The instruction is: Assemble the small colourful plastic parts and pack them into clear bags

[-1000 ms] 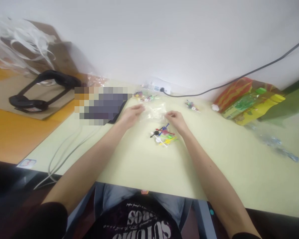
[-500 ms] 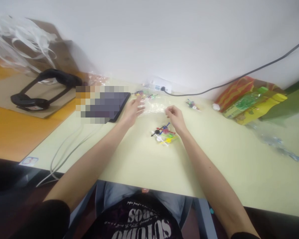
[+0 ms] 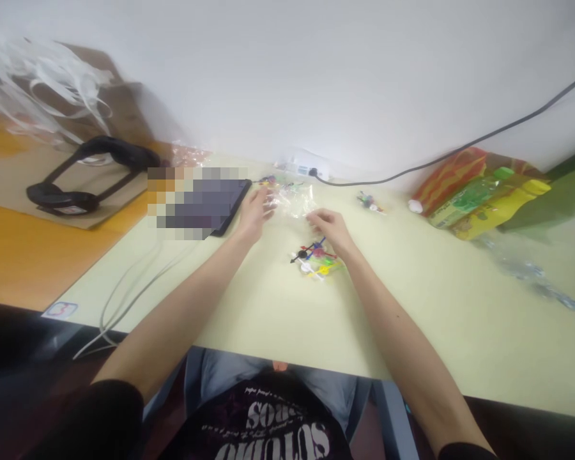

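Observation:
A crinkled clear plastic bag [image 3: 294,201] spans the space between my two hands above the table. My left hand [image 3: 255,214] holds its left side, fingers slightly apart and blurred at the tips. At the other side, my right hand [image 3: 330,229] pinches the bag's lower right edge between thumb and fingers. Just below the right hand lies a loose group of small plastic arrow spinners [image 3: 316,259] in black, white, yellow, red, blue and green. Behind the bag, more small coloured pieces [image 3: 268,181] lie near the wall, partly covered by the see-through plastic.
A dark tablet [image 3: 230,204], partly pixelated, lies left of my left hand. Another coloured cluster [image 3: 370,202] sits at right. Beyond it are bottles [image 3: 483,201] and crumpled plastic [image 3: 527,271]. A power strip [image 3: 304,167] stands by the wall; white cables [image 3: 124,303] hang over the front edge.
My right hand has moved a little left, closer to my left hand. The plastic bag between them has become more bunched up. The spinners have stayed in place.

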A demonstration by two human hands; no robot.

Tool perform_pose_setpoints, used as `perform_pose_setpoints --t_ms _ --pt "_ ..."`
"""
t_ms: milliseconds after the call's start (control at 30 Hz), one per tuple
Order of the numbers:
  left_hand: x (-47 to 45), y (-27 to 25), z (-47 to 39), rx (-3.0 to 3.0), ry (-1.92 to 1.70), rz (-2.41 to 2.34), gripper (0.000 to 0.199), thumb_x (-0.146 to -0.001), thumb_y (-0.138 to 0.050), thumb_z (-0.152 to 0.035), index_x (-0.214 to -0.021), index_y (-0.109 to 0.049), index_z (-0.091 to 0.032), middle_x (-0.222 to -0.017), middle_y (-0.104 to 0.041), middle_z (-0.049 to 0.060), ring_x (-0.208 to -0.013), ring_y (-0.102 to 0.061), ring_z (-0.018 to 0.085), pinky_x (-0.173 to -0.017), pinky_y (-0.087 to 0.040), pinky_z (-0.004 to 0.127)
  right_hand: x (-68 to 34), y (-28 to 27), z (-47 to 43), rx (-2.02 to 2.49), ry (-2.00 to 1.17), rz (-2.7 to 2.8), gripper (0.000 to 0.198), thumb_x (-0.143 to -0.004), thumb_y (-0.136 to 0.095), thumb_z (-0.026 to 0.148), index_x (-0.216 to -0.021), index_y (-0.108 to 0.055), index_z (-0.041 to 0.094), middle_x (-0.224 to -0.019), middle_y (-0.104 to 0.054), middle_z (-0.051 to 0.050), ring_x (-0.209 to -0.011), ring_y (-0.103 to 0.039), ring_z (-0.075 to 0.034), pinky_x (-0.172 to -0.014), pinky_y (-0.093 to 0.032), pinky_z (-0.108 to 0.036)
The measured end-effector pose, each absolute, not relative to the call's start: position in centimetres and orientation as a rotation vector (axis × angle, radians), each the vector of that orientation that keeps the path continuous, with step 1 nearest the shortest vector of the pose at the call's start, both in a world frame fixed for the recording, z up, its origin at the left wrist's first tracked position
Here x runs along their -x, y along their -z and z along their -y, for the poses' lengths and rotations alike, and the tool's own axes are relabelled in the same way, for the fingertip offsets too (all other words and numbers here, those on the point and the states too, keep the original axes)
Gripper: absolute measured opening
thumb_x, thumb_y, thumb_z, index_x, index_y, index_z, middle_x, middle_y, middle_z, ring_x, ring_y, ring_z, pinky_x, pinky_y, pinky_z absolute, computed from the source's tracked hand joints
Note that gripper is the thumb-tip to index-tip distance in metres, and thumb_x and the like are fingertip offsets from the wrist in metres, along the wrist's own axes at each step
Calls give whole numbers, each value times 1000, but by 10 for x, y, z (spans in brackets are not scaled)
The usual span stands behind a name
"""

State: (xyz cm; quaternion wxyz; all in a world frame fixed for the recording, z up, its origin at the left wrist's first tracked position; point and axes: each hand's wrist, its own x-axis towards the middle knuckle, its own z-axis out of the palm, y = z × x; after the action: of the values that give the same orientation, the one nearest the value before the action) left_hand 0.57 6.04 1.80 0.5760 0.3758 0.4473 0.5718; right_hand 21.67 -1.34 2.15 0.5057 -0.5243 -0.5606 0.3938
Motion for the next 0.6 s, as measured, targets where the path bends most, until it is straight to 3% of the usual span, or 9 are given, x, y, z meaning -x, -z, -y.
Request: perform_pose_setpoints --t_ms 300,433,600 --pt "1 -17 -66 -739 -1309 -1094 37 -76 -78 -53 -96 -72 -22 -110 -72 8 -87 -68 17 -63 -48 23 -218 -22 13 1212 -963 1376 22 -78 -72 41 -75 -72 19 -73 -71 -3 -67 -64 -16 -70 -53 -30" --pt "6 -16 -66 -729 -1316 -1118 40 -78 -77 -55 -99 -69 -22 -98 -72 7 -76 -66 14 -62 -48 24 -218 -23 15 1197 -974 1383 22 -78 -72 40 -73 -71 18 -71 -70 -3 -65 -64 -16 -70 -53 -31" --pt "4 -15 -62 -834 -1366 -1128 55 -82 -65 -75 -99 -64 -22 -81 -67 4 -68 -66 14 -60 -48 26 -212 -25 13 1172 -982 1332 27 -79 -71 46 -75 -70 19 -73 -70 -3 -66 -64 -15 -69 -55 -30"
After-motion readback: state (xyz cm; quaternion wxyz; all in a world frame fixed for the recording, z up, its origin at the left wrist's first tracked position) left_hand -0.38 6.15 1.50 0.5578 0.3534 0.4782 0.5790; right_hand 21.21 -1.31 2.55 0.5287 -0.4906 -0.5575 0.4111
